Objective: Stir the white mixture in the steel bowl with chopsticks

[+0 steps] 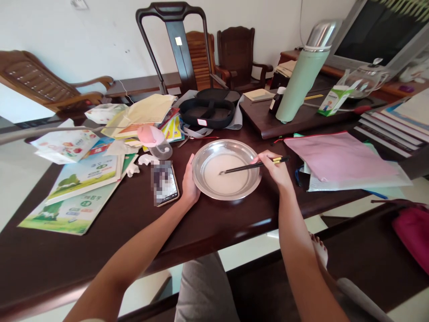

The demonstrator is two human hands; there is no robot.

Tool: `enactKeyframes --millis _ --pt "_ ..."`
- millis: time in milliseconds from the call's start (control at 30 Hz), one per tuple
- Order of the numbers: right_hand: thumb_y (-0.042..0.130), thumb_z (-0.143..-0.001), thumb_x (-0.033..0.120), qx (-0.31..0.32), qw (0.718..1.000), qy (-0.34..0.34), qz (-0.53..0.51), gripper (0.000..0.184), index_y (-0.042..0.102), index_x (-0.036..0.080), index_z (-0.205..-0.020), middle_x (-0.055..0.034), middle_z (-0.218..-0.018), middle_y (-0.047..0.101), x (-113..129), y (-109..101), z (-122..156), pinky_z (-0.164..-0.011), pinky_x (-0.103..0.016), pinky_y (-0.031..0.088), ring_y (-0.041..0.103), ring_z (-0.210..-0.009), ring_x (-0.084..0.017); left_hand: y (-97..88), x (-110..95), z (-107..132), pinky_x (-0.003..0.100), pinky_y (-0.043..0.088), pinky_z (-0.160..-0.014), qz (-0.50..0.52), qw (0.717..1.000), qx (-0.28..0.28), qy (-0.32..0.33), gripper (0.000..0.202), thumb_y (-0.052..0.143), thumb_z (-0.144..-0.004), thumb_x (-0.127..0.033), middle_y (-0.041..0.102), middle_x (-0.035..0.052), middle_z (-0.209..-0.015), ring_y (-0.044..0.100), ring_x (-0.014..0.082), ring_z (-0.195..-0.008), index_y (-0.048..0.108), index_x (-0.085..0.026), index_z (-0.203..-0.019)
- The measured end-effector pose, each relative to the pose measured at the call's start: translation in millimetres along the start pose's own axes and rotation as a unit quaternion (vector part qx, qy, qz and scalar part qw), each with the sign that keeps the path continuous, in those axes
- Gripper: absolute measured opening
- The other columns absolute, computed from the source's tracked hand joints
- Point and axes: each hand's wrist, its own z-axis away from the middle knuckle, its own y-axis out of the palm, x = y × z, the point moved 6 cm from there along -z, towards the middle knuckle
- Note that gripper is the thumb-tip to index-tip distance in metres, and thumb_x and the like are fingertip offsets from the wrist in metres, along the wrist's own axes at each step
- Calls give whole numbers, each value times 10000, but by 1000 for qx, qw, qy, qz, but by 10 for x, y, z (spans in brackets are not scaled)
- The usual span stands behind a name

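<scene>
A round metal basin (224, 194) stands on the dark wooden table, with a milky pale liquid (217, 172) in its bottom. My left hand (191, 185) steadies its left side, the fingers against the outer wall and partly hidden. In my right hand (273, 170) is a pair of black chopsticks (243, 167) with gold-banded ends, held over the right rim. Their tips dip into the liquid near the middle. Just left of my left hand lies a phone (172, 190), its screen lit and partly blurred out.
Booklets (72, 205), tissues and a pink-topped clear container (152, 136) crowd the left. Behind the basin is a black case (208, 112). A tall green thermos (301, 85) stands back right, near a pink zip pouch (338, 154) and stacked books (395, 129).
</scene>
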Motion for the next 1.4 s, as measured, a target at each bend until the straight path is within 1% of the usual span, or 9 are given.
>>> enactKeyframes --millis 167,333,500,700,867,1033,1133,1233,1400 --pt "734 -914 841 -76 996 16 -34 596 756 274 -732 -8 -617 744 -37 -114 10 -735 -408 650 752 -631 -242 45 -13 31 462 418 -1387 22 1000 -17 -14 497 612 -1118 -434 624 55 -1737 512 292 -1676 694 -306 -1591" --pt "763 -888 834 4 1000 4 1 584 756 282 -699 -33 -741 819 -6 11 6 -847 -432 657 803 -808 -274 64 -23 38 472 424 -1385 23 1000 -13 -10 498 634 -1108 -470 653 50 -1709 519 303 -1671 703 -322 -1579" --pt "739 -915 819 -94 995 16 -26 563 755 287 -732 -3 -617 741 -37 -130 10 -788 -429 642 761 -658 -256 54 -19 34 478 418 -1389 21 1000 -10 -12 511 693 -1077 -490 636 56 -1726 534 325 -1659 719 -326 -1561" --pt "748 -905 828 -12 1000 -4 6 574 756 285 -718 -31 -741 810 1 -12 9 -875 -449 655 811 -829 -284 76 -29 36 464 424 -1384 24 999 -18 -10 491 662 -1095 -471 639 68 -1723 544 313 -1652 723 -305 -1553" --pt "724 -927 815 -116 993 3 -22 567 747 285 -727 -5 -609 737 -25 -149 20 -782 -432 643 764 -653 -256 80 -42 48 469 440 -1376 21 999 -21 -19 473 640 -1110 -438 659 55 -1703 559 309 -1641 714 -309 -1560" --pt "746 -892 848 -14 1000 1 -7 590 766 282 -725 -33 -734 819 4 -2 10 -812 -433 659 811 -776 -276 73 -46 43 471 438 -1378 15 1000 -13 -9 488 679 -1086 -487 667 54 -1696 537 326 -1658 731 -318 -1541" --pt "721 -919 840 -57 998 -14 11 588 757 287 -722 -25 -722 804 9 -62 1 -877 -448 660 810 -805 -276 66 -33 37 469 432 -1382 14 1000 -18 -9 495 691 -1077 -489 665 49 -1699 544 325 -1652 731 -322 -1541" --pt "709 -925 840 -102 995 7 -18 586 747 287 -737 -4 -599 725 -40 -136 8 -770 -435 654 767 -651 -262 62 -25 34 476 437 -1379 14 1000 -22 -13 488 690 -1078 -482 670 43 -1694 557 325 -1642 731 -329 -1540" --pt "757 -901 828 -12 1000 -3 -1 570 786 284 -732 -39 -747 822 0 -10 5 -832 -435 660 812 -807 -282 60 -40 34 485 433 -1381 11 1000 -17 -8 493 673 -1089 -476 680 47 -1682 554 320 -1645 716 -331 -1558"
